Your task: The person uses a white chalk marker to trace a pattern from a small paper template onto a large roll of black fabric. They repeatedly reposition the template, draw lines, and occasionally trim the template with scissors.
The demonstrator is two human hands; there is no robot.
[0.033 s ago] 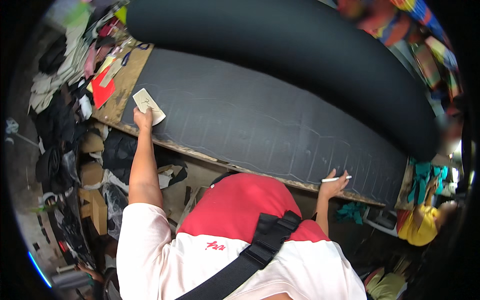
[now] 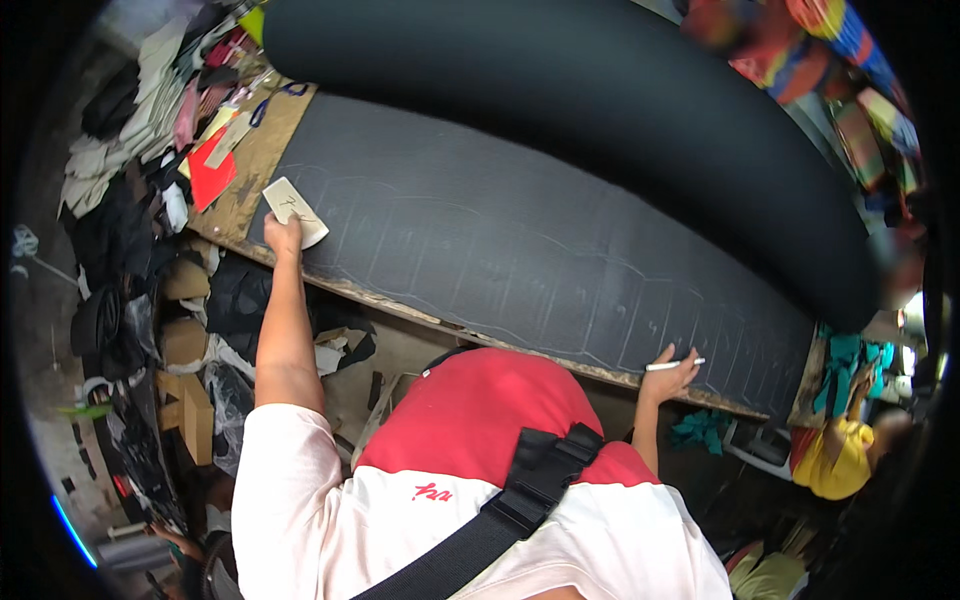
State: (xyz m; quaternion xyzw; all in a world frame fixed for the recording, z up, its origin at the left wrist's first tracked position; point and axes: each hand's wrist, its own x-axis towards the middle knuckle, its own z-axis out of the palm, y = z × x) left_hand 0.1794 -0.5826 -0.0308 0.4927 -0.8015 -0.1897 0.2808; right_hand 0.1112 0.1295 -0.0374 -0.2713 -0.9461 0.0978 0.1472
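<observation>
A flat black sheet (image 2: 470, 220) of material covers the table, marked with faint pale outlines and lines. At its left end my left hand (image 2: 284, 236) grips a cream cardboard template (image 2: 296, 210) with dark handwriting, thumb on top, the template lying on or just over the sheet. Far to the right, near the table's front edge, my right hand (image 2: 671, 382) holds a white pen-like marker (image 2: 660, 367) across its fingers. That hand is at the sheet's near edge; whether it touches the sheet I cannot tell.
A thick black roll (image 2: 560, 110) runs along the table's far side. Red card (image 2: 211, 178) and blue-handled scissors (image 2: 260, 112) lie on the left wooden end. Fabric piles (image 2: 130, 110) crowd the left. A person in yellow (image 2: 838, 460) is at right, beside teal cloth (image 2: 845, 365).
Both hands stay nearly where they were, still holding the template and the marker. The marker's tilt has altered slightly, and the whole view has shifted a little.
</observation>
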